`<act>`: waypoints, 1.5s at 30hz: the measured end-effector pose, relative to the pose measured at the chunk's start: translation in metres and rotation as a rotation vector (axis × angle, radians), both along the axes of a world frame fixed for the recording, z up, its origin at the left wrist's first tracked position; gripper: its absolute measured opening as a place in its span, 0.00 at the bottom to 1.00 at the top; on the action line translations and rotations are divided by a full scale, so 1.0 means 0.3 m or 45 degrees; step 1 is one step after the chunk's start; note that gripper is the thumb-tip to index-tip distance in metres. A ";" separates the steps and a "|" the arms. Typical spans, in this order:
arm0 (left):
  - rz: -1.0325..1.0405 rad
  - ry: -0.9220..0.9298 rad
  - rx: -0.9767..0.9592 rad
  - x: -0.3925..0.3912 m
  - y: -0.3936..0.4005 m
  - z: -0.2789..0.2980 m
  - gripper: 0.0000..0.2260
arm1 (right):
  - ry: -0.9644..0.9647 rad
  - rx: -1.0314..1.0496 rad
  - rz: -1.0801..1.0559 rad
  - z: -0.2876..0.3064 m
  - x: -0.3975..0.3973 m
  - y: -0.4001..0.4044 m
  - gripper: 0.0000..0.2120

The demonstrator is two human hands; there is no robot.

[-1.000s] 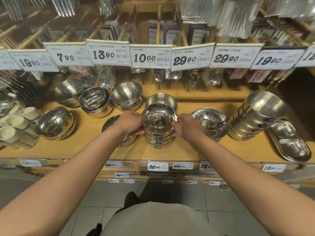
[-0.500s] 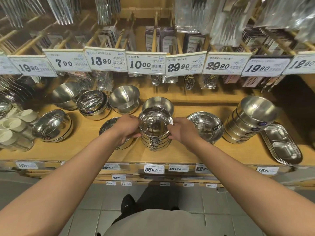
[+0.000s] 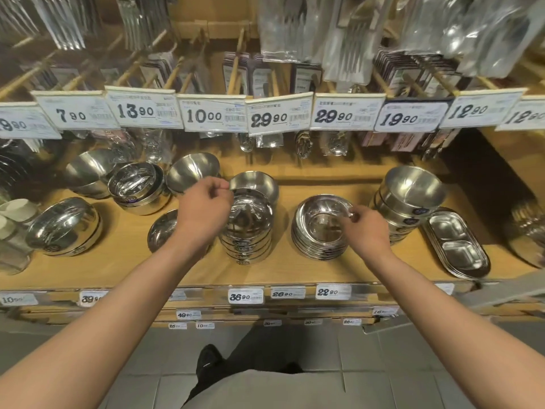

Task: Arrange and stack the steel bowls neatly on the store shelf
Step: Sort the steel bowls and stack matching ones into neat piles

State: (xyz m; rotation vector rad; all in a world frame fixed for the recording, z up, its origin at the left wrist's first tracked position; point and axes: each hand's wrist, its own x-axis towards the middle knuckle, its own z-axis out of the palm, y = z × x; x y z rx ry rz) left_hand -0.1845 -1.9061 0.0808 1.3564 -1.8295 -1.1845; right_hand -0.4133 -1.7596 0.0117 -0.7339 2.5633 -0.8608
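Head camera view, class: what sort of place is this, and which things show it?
Probably a shop's kitchenware aisle: price tags line the rail, stacked steel bowls fill the wooden shelf, and packaged cutlery hangs above.

Both forearms are bare from the bottom corners of the view up to the wrists, with no sleeve, watch or ring to be seen on the left hand (image 3: 203, 208) or the right hand (image 3: 367, 228). A plain grey-beige top (image 3: 259, 391) covers the torso. Below it show dark trousers (image 3: 265, 349) and a black shoe (image 3: 208, 360).
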 end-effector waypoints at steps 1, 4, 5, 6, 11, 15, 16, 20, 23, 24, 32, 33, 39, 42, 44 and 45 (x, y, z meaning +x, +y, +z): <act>-0.066 0.039 0.050 -0.029 0.029 0.014 0.07 | 0.017 0.014 -0.013 -0.013 -0.015 0.016 0.13; -0.309 -0.025 0.210 -0.110 0.109 0.013 0.06 | 0.021 -0.036 -0.083 -0.041 -0.034 0.045 0.14; -0.386 -0.064 0.278 -0.136 0.132 -0.001 0.06 | -0.010 -0.038 -0.113 -0.050 -0.038 0.051 0.14; -0.450 -0.104 0.363 -0.160 0.152 -0.022 0.05 | -0.068 -0.019 -0.132 -0.057 -0.040 0.053 0.15; -0.506 -0.234 0.678 -0.239 0.206 -0.175 0.06 | -0.421 -0.039 -0.090 -0.070 -0.035 0.059 0.21; -0.389 -0.261 0.711 -0.266 0.217 -0.245 0.05 | -0.431 -0.034 -0.058 -0.070 -0.037 0.084 0.17; -0.382 -0.276 0.716 -0.272 0.220 -0.257 0.05 | -0.450 -0.030 -0.062 -0.072 -0.036 0.092 0.17; -0.336 -0.223 0.852 -0.308 0.235 -0.274 0.14 | -0.468 0.026 -0.041 -0.074 -0.023 0.115 0.08; -0.282 -0.191 0.880 -0.343 0.250 -0.271 0.16 | -0.455 0.028 -0.087 -0.069 -0.024 0.119 0.14; -0.271 -0.204 0.863 -0.353 0.253 -0.271 0.14 | -0.443 0.003 -0.124 -0.067 -0.028 0.117 0.17; -0.137 -0.211 0.765 -0.370 0.268 -0.232 0.19 | -0.705 -0.423 -0.326 -0.074 -0.026 0.143 0.10; -0.145 -0.188 0.754 -0.371 0.270 -0.223 0.24 | -0.758 -0.459 -0.341 -0.069 -0.020 0.142 0.11; -0.152 -0.030 0.711 -0.381 0.257 -0.130 0.23 | -0.937 -0.558 -0.233 0.005 -0.009 0.139 0.13; -0.219 -0.109 0.570 -0.377 0.206 -0.063 0.13 | -0.887 -0.498 -0.138 0.057 -0.062 0.138 0.13; -0.298 -0.233 0.431 -0.378 0.176 -0.029 0.06 | -0.871 -0.492 -0.072 0.078 -0.095 0.136 0.08; -0.330 -0.290 0.366 -0.381 0.164 -0.020 0.03 | -0.890 -0.499 -0.036 0.083 -0.104 0.135 0.06</act>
